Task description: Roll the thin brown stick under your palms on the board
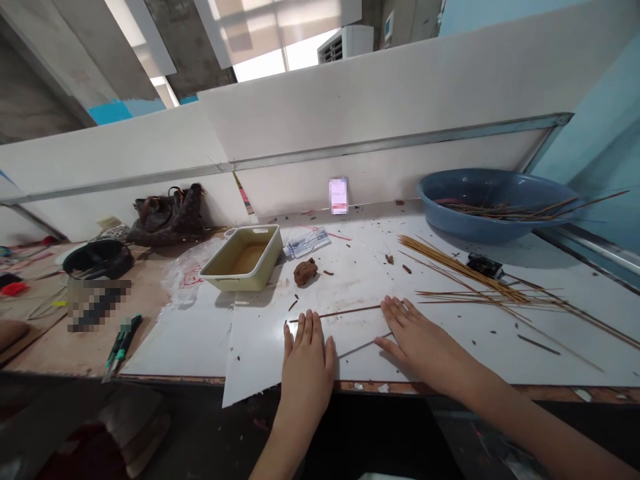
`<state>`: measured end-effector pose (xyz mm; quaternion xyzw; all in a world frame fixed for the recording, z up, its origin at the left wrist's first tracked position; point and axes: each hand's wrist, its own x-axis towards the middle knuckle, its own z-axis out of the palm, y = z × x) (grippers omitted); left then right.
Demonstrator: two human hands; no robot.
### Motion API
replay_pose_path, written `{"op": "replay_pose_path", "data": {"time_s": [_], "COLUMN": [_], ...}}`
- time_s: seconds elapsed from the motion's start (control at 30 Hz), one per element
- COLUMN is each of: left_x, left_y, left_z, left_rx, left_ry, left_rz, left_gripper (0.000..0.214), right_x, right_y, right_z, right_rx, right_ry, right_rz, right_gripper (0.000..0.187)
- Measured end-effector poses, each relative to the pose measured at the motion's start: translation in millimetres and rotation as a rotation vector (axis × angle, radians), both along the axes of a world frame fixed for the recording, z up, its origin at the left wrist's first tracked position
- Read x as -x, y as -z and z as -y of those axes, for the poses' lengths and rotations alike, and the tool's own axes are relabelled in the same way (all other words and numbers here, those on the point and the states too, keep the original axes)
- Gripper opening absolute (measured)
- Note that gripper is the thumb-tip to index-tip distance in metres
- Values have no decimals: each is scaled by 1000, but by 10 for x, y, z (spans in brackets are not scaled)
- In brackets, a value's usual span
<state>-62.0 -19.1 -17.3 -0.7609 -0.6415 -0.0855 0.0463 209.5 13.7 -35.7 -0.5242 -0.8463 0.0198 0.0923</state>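
Note:
My left hand (307, 363) lies palm down on the white board (260, 353), fingers stretched out. My right hand (420, 340) rests flat to its right, fingers extended and thumb apart. A thin dark brown strand (350, 311) runs between them, and the fingers of both hands lie over its ends. Nearer to me, a thin grey line (356, 349) passes between the two thumbs; I cannot tell whether it is a stick or a mark. Beyond my left hand sits a rough brown lump (305, 272), clay-like in look, with small brown bits around it.
A pale green tub (240, 281) stands at left, beside a clear plastic case (307, 243). Thin sticks (460, 267) spread at right before a blue basin (480, 227) holding more. A lit phone (339, 195) leans at the back. Pliers (123, 343) and a handbag (170, 217) lie left.

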Motion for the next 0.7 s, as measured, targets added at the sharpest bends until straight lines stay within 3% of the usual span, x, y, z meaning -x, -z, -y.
{"op": "replay_pose_path", "data": {"time_s": [0.13,0.33,0.57,0.7], "left_x": [49,-104,21,2], "left_y": [26,-212,-79,-113], "left_z": [72,-324,-36,-147], "left_rx": [27,94,36,25], "left_ry": [0,-71,0,2], "left_rz": [5,2,-30,-34], "left_gripper": [58,58,58,57], "right_x": [-35,50,-4,33], "right_y": [20,-301,-11,-86], "right_z": [49,-349,-33,-156], "right_rx": [6,139,9,44], "right_ry": [-15,-7,15,28], "right_rz": [-1,25,24,27], "right_gripper": [86,89,92,93]}}
